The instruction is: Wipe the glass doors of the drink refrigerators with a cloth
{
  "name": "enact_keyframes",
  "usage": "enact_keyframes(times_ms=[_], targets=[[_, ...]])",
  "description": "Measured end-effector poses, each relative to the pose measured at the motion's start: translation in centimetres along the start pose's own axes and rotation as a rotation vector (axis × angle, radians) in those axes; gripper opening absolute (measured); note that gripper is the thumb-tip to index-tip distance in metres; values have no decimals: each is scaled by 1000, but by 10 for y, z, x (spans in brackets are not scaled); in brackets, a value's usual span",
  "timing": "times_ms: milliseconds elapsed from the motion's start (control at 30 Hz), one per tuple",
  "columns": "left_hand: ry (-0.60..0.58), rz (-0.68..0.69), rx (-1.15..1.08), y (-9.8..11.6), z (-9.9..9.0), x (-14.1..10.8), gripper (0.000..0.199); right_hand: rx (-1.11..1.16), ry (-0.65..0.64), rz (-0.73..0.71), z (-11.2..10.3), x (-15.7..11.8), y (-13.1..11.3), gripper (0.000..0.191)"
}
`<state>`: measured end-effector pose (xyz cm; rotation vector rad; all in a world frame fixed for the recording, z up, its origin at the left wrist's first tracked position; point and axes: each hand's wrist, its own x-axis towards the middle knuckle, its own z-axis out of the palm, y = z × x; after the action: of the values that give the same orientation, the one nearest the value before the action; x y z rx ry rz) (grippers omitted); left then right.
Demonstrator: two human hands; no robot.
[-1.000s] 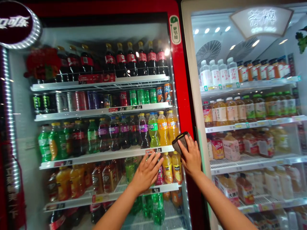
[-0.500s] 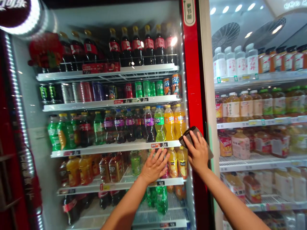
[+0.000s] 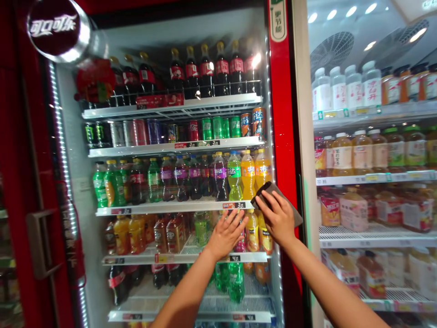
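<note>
My left hand (image 3: 227, 234) lies flat with its fingers spread against the glass door (image 3: 136, 41) of a drinks fridge, just under a shelf price label. To its right, my right hand (image 3: 278, 216) presses a folded dark grey cloth (image 3: 296, 217) to the glass near the red door frame (image 3: 285, 109). Its fingers lie over the cloth and cover part of it. Behind the glass, close to the cloth, stand orange soda bottles (image 3: 248, 175) and yellow juice bottles (image 3: 252, 232).
Shelves hold cola bottles (image 3: 206, 70), cans (image 3: 207, 129) and green soda bottles (image 3: 236, 282). At the right is another lit cooler with bottled drinks (image 3: 342, 152). A round sign (image 3: 58, 29) sticks out at upper left. A door handle (image 3: 44, 246) stands at the far left.
The view has turned left, so the fridge appears farther right. Against the fridge, my right hand and the cloth have slid slightly left, off the red frame. My left hand stays in place.
</note>
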<state>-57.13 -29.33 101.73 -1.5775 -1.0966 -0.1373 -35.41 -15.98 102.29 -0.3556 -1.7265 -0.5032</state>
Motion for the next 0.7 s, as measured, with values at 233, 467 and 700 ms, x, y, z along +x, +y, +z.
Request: enact_keyframes(times_ms=[233, 467, 700], targets=[[39, 20, 12, -1, 2, -1, 67, -24, -108, -259, -21, -25, 31, 55], [-3, -34, -105, -3, -14, -2, 67, -66, 98, 56, 8, 11, -15, 52], [0, -100, -123, -52, -48, -33, 52, 37, -33, -154, 2, -21, -15, 59]])
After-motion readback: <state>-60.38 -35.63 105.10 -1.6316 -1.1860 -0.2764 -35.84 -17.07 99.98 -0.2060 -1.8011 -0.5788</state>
